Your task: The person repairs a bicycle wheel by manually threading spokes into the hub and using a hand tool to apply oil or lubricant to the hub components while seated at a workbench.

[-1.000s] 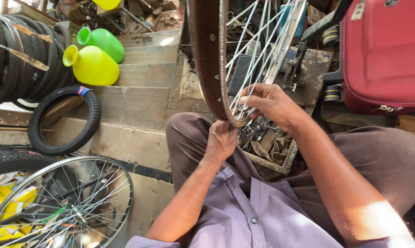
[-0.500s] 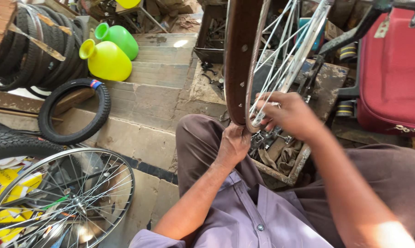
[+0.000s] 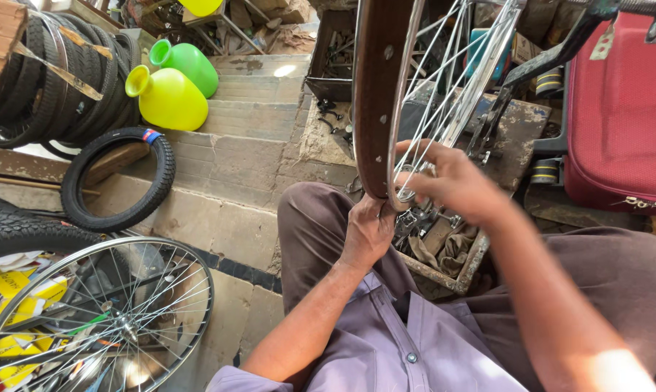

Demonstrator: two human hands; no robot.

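Note:
A bicycle wheel rim (image 3: 377,94) with a brown rusty inner face stands upright in front of me, its silver spokes (image 3: 451,80) fanning to the right. My left hand (image 3: 368,232) grips the bottom of the rim from below, above my brown-trousered knee (image 3: 306,210). My right hand (image 3: 451,181) reaches in among the spokes at the rim's lower edge, fingers pinched around a spoke end; whether it holds a small tool is hidden by blur.
A wooden tray (image 3: 444,254) of rags and metal parts sits between my legs. A second spoked wheel (image 3: 103,319) lies lower left. Tyres (image 3: 117,178) and a tyre stack (image 3: 59,80) stand left, green jugs (image 3: 172,91) on the steps, a red suitcase (image 3: 622,109) right.
The view has shifted so the rim now sits further right and more upright. Both hands stay at the rim's lower edge; the right hand has moved slightly along the spokes.

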